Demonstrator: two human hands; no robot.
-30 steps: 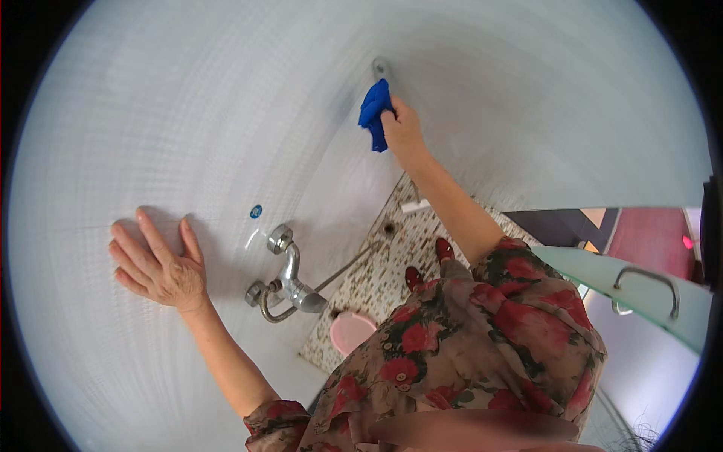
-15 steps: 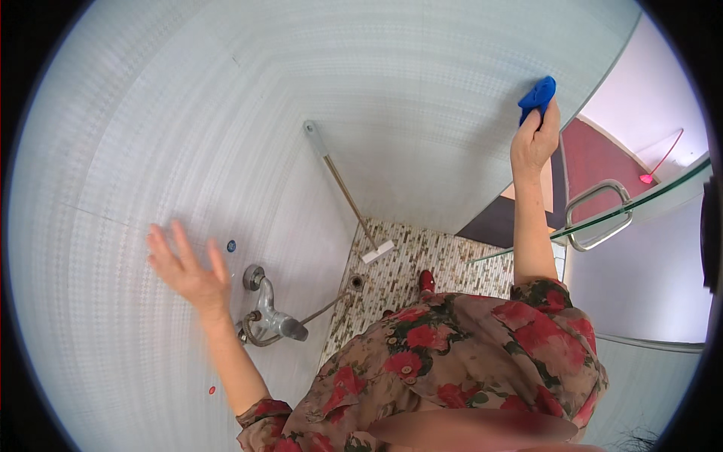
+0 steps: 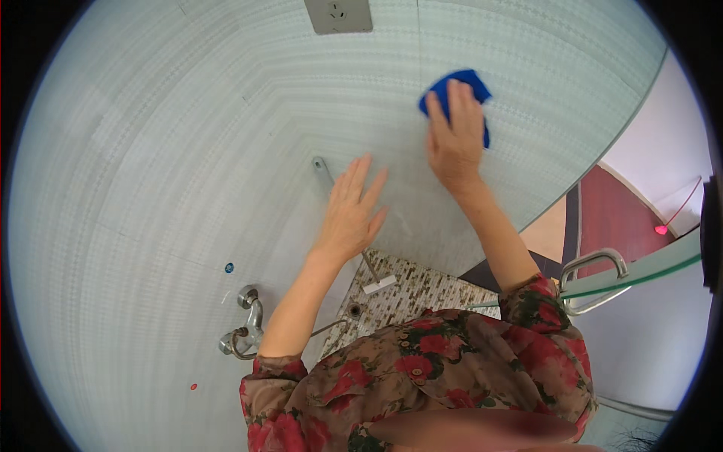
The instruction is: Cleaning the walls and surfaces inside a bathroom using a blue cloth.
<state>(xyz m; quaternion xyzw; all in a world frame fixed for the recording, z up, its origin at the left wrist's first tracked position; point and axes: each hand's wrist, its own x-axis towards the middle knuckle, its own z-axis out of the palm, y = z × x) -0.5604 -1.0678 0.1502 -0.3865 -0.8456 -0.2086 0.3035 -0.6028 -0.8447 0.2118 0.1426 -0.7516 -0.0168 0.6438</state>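
Pressing a blue cloth (image 3: 459, 98) flat against the pale tiled wall (image 3: 151, 151), your right hand (image 3: 456, 135) is lying over it in the head view with the fingers held close together and extended, so that the cloth is showing only past the fingertips and beside the knuckles; it is being trapped against the tile rather than pinched. Your left hand (image 3: 350, 211) is resting open on the same wall, lower and toward the middle, its fingers (image 3: 360, 177) slightly fanned and holding nothing. A grey wall socket (image 3: 338, 15) is sitting above the cloth, well apart from it at this moment; if the cloth is damp, which cannot be told here, carrying it upward is risking moisture at the outlet. A slim rail (image 3: 324, 173) is running down behind your left hand toward the speckled mosaic floor (image 3: 422, 290), where a small drain (image 3: 354, 309) is lying. The chrome tap (image 3: 245, 328) with its curved hose is projecting from the wall near your left elbow, so a dropping forearm is likely to knock it. Because you are leaning in with both arms raised, a palm sliding on slick tile is the likeliest cause of lost balance, and the floor may be wet, though that is not visible. The glass door (image 3: 640, 275) and its metal handle (image 3: 595, 264) are standing close to your right sleeve, where a wide backward sweep could strike them.
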